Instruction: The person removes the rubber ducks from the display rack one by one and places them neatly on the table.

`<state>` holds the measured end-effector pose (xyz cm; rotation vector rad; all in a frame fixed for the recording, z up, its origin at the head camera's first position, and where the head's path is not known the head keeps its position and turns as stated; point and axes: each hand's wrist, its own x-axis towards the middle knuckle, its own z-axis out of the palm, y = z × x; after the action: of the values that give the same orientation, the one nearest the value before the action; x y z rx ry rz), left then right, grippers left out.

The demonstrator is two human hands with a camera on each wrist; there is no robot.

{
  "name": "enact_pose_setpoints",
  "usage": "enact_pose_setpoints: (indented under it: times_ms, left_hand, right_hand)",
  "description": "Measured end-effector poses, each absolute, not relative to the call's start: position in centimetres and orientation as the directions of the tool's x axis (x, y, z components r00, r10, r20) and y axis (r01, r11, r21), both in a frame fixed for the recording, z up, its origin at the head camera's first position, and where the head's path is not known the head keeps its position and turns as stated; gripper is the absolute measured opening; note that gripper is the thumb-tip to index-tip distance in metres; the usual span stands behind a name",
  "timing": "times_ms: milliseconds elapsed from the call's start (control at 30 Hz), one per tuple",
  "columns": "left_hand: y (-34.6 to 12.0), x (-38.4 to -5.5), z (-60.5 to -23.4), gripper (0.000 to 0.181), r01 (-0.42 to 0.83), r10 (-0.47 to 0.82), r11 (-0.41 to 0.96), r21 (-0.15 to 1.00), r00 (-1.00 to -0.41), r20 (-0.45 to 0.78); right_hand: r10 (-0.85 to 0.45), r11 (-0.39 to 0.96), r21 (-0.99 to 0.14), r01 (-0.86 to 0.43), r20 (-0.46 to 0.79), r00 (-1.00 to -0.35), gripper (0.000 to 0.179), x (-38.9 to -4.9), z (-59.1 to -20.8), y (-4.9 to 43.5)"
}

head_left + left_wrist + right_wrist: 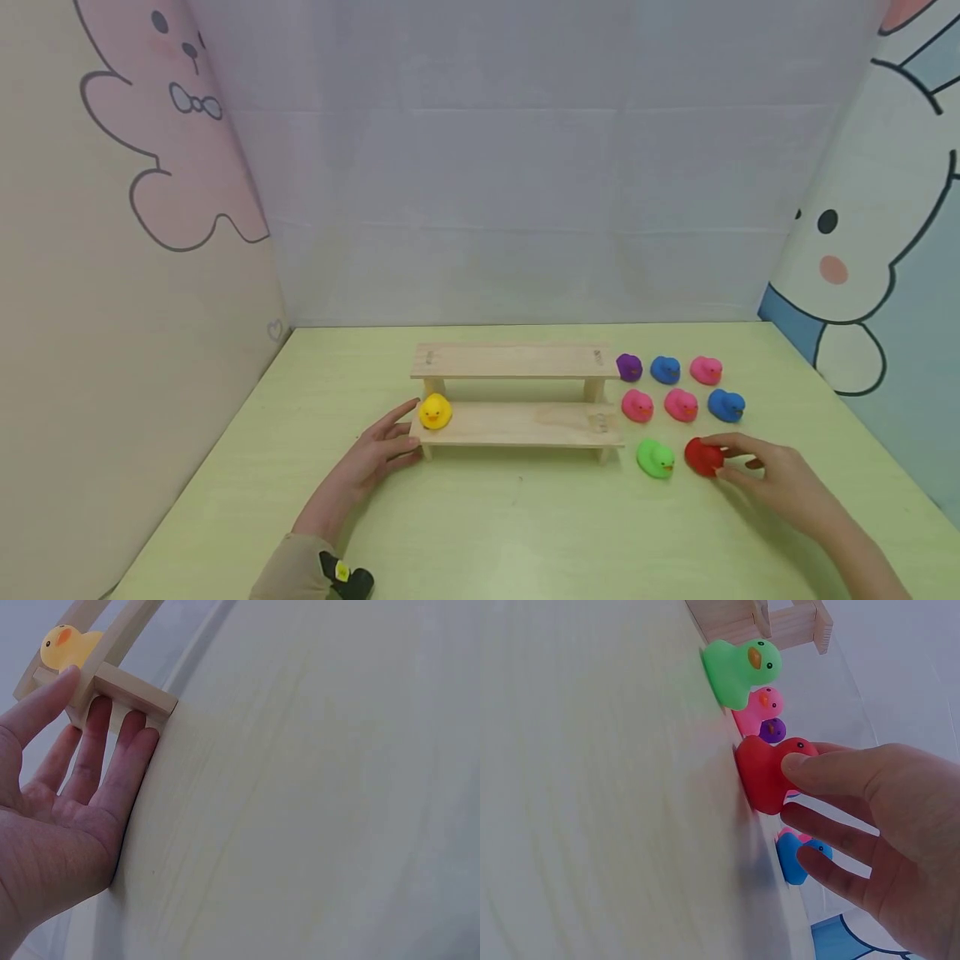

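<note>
On the right of the table, my right hand point(776, 475) pinches a red rubber duck point(703, 457) between thumb and forefinger. In the right wrist view this red duck point(765, 774) stands on the tabletop, the thumb against its head and the other fingers loosely spread. My left hand point(378, 450) touches the left end of a two-tier wooden shelf point(517, 423), its fingers fairly straight. A yellow rubber duck point(435, 412) sits at the left end of the lower tier, close to the left thumb point(46, 709).
A green duck point(656, 458) stands just left of the red one. Behind them are rows of ducks: pink point(681, 405), blue point(726, 406) and purple point(629, 367) among them. Walls with cartoon animals flank the pale table point(480, 533), and a plain sheet point(525, 167) hangs behind.
</note>
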<state>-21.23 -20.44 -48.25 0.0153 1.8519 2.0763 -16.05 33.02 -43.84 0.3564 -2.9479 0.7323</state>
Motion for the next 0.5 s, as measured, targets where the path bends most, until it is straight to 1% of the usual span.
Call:
enact_pose_setpoints:
  times_ms: [233,500]
  left_hand:
    - [-20.46,-21.24,-48.46,0.067,-0.249,0.266,-0.083,0.965,-0.938,-0.22]
    - [-20.47,-21.31,-48.53,0.067,-0.249,0.267,-0.085,0.965,-0.938,-0.219]
  right_hand:
    - [-0.19,0.847,-0.487,-0.215,0.1,-0.977,0.039,-16.09,-43.85,33.01]
    - [-0.193,0.821,-0.527,-0.22,0.106,-0.975,0.038,-16.25,-44.16,33.51]
